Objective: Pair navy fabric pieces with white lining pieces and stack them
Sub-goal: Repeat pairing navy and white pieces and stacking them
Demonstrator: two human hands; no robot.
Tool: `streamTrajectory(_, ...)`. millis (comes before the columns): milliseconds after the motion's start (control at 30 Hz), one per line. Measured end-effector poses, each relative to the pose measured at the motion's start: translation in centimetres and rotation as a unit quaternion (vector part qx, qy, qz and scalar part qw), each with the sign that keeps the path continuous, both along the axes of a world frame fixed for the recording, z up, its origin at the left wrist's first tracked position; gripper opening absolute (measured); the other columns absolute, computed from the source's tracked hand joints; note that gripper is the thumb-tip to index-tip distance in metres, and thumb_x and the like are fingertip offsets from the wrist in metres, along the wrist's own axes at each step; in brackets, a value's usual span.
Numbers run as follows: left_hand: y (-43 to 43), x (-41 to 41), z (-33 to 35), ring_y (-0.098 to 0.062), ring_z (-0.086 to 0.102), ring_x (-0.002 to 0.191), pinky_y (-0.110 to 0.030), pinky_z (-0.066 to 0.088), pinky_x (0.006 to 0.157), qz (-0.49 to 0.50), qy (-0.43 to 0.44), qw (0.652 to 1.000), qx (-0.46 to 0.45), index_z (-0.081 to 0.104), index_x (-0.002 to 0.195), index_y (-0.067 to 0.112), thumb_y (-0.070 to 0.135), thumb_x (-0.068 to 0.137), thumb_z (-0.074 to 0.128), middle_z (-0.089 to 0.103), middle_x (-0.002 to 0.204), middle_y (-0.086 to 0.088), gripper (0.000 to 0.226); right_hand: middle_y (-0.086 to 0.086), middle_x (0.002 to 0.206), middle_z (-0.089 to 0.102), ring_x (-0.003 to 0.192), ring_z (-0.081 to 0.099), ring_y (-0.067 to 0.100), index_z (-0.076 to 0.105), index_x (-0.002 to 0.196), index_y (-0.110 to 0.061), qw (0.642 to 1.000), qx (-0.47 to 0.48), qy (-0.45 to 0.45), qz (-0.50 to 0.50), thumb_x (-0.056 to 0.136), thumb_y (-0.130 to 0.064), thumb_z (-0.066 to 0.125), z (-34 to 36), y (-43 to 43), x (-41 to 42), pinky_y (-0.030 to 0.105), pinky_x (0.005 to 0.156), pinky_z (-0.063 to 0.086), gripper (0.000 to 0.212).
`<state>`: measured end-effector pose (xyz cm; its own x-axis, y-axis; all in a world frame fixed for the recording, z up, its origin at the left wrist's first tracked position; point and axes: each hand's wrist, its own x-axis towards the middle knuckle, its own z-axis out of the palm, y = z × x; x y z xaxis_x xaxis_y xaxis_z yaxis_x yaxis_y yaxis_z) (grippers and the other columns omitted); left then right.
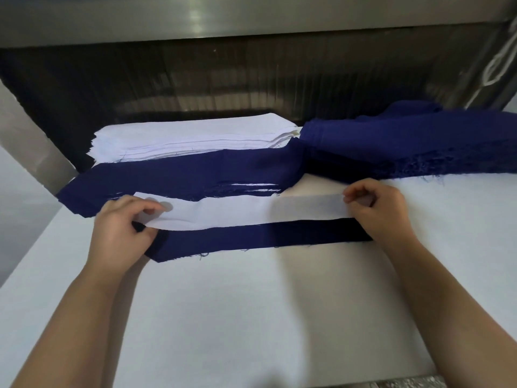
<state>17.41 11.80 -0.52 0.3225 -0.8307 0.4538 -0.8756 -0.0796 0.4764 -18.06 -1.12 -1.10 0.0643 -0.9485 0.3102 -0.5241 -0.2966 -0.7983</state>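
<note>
Pinching a white lining strip [251, 211] at its two ends, the hands hold it stretched crosswise in front of the person, its long axis running left to right. The left hand [126, 228] has thumb and curled fingers closed on the strip's left end, and the right hand [377, 211] nips the right end in the same way. Just nearer the person, and partly under the white strip, a navy strip [265, 238] lies flat on the worktop [251, 317], parallel to it and about the same length. The white strip overlaps the navy strip's far edge but sits offset away from the person, so a band of navy shows along the near side. Whether either hand also grips the navy cloth I cannot tell. The coming move likely turns on this offset: the white strip probably needs drawing toward the person, kept parallel, until its edges meet the navy ones, both hands working evenly since each sits at one end. Behind the hands lies a paired stack [181, 175] of navy with slivers of white showing. Farther back is a stack of white lining pieces [195, 138], and to the right a pile of navy pieces [405, 141] with frayed edges.
</note>
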Motion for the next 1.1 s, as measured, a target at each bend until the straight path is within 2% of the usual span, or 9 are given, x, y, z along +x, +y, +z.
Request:
streamTrajectory(133, 0.1, 0.3, -0.1, 0.003, 0.050, 0.080, -0.003, 0.035, 0.068, 0.018, 0.066, 0.998, -0.011, 0.072, 0.091, 0.018, -0.017, 0.075, 0.064, 0.058, 0.092, 0.002, 0.039, -0.019, 0.073, 0.060, 0.070, 0.056, -0.001, 0.058, 0.065, -0.034, 1.000, 0.006, 0.015, -0.023, 0.078, 0.004, 0.058, 0.0, 0.0, -0.1, 0.001, 0.061, 0.037, 0.040)
streamTrajectory(267, 0.0, 0.3, -0.1, 0.007, 0.048, 0.071, -0.005, 0.036, 0.066, -0.023, 0.105, 0.994, -0.014, 0.069, 0.088, 0.022, -0.016, 0.079, 0.063, 0.053, 0.091, 0.014, 0.040, -0.014, 0.075, 0.060, 0.075, 0.055, 0.008, 0.060, 0.066, -0.032, 0.999, 0.018, 0.021, -0.038, 0.080, 0.001, 0.057, 0.0, 0.0, -0.2, 0.018, 0.071, 0.037, 0.036)
streamTrajectory(433, 0.2, 0.2, 0.1, 0.013, 0.051, 0.084, -0.009, 0.040, 0.072, -0.066, 0.129, 0.989, -0.018, 0.070, 0.087, 0.018, -0.020, 0.080, 0.059, 0.055, 0.094, 0.010, 0.041, -0.007, 0.081, 0.064, 0.077, 0.057, 0.010, 0.061, 0.065, -0.030, 0.999, 0.021, 0.016, -0.034, 0.078, 0.004, 0.054, 0.0, 0.0, -0.2, 0.022, 0.074, 0.040, 0.037)
streamTrajectory(567, 0.4, 0.2, 0.3, 0.010, 0.055, 0.082, -0.008, 0.041, 0.070, -0.095, 0.136, 0.986, -0.017, 0.071, 0.082, 0.014, -0.023, 0.079, 0.056, 0.061, 0.091, 0.005, 0.040, -0.008, 0.078, 0.064, 0.074, 0.056, 0.003, 0.061, 0.062, -0.031, 0.999, 0.023, 0.018, -0.039, 0.077, 0.005, 0.052, 0.1, 0.1, -0.3, 0.012, 0.066, 0.038, 0.039)
streamTrajectory(767, 0.3, 1.4, -0.2, 0.003, 0.058, 0.080, -0.007, 0.042, 0.074, -0.078, 0.155, 0.985, 0.002, 0.067, 0.065, 0.022, -0.022, 0.078, 0.048, 0.066, 0.082, 0.006, 0.050, -0.014, 0.077, 0.062, 0.070, 0.053, 0.001, 0.062, 0.062, -0.028, 0.998, 0.048, 0.022, -0.039, 0.076, 0.006, 0.051, 0.2, 0.1, -0.3, 0.008, 0.059, 0.035, 0.039)
streamTrajectory(833, 0.4, 1.6, -0.5, -0.002, 0.058, 0.080, -0.013, 0.043, 0.076, -0.081, 0.201, 0.976, -0.006, 0.067, 0.060, 0.026, -0.013, 0.076, 0.040, 0.066, 0.078, 0.006, 0.050, -0.014, 0.079, 0.062, 0.068, 0.053, 0.001, 0.063, 0.064, -0.029, 0.998, 0.048, 0.026, -0.033, 0.078, 0.002, 0.053, 0.2, 0.2, -0.3, 0.009, 0.056, 0.035, 0.036)
streamTrajectory(967, 0.5, 1.7, -0.6, -0.011, 0.058, 0.081, -0.032, 0.043, 0.078, -0.067, 0.263, 0.962, -0.015, 0.067, 0.071, 0.019, 0.010, 0.074, 0.038, 0.066, 0.078, 0.006, 0.031, -0.017, 0.079, 0.060, 0.074, 0.054, 0.003, 0.063, 0.069, -0.031, 0.998, 0.046, 0.039, -0.019, 0.084, -0.007, 0.057, 0.1, 0.2, -0.4, 0.014, 0.061, 0.039, 0.029)
streamTrajectory(1033, 0.4, 1.7, -0.6, -0.009, 0.058, 0.079, -0.029, 0.044, 0.079, -0.052, 0.242, 0.969, -0.008, 0.068, 0.073, 0.022, 0.010, 0.084, 0.047, 0.067, 0.078, 0.010, 0.026, -0.023, 0.080, 0.058, 0.075, 0.054, -0.001, 0.066, 0.075, -0.028, 0.998, 0.038, 0.040, -0.017, 0.085, -0.007, 0.059, 0.0, 0.2, -0.4, 0.011, 0.066, 0.037, 0.024)
streamTrajectory(1100, 0.3, 1.7, -0.5, 0.001, 0.056, 0.072, -0.012, 0.043, 0.073, -0.038, 0.196, 0.980, 0.002, 0.066, 0.073, 0.027, 0.003, 0.089, 0.056, 0.066, 0.076, 0.015, 0.031, -0.023, 0.082, 0.058, 0.076, 0.053, -0.003, 0.068, 0.081, -0.024, 0.998, 0.034, 0.036, -0.023, 0.084, -0.007, 0.060, 0.0, 0.2, -0.4, 0.010, 0.068, 0.037, 0.019)
